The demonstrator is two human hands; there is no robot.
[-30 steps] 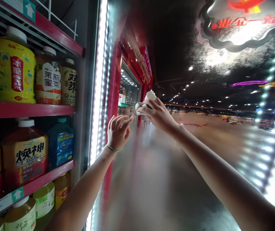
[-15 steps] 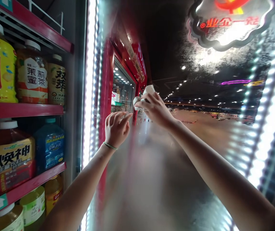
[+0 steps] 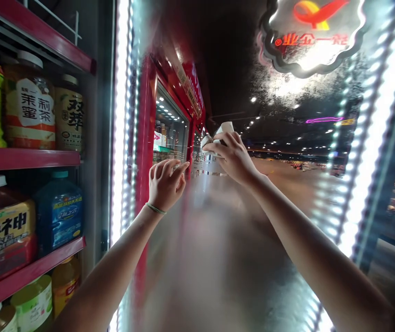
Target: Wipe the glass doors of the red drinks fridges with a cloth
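My right hand point(image 3: 233, 154) is closed around a crumpled white tissue point(image 3: 225, 127), part of which bulges out past the fingertips on the left. It is held up against or close to the glass door point(image 3: 238, 240) in front of me; contact is hard to make out. Lower and to the left, my left hand point(image 3: 166, 183) is raised by the same glass with its fingers loosely bent and apart. Nothing shows in it. A thin green band point(image 3: 156, 209) circles the left wrist.
Bottled drinks stand on red-edged shelves at the left, among them a jasmine tea bottle point(image 3: 30, 103) and a blue bottle point(image 3: 60, 210). A bright LED strip point(image 3: 119, 115) runs beside them. A scalloped sticker point(image 3: 313, 39) is on the upper glass. A red cooler point(image 3: 147, 110) appears beyond or reflected.
My right hand has shifted a little to the right with the tissue. My left hand stays nearly in place. The shelves and sticker have slid left as the view turned slightly right.
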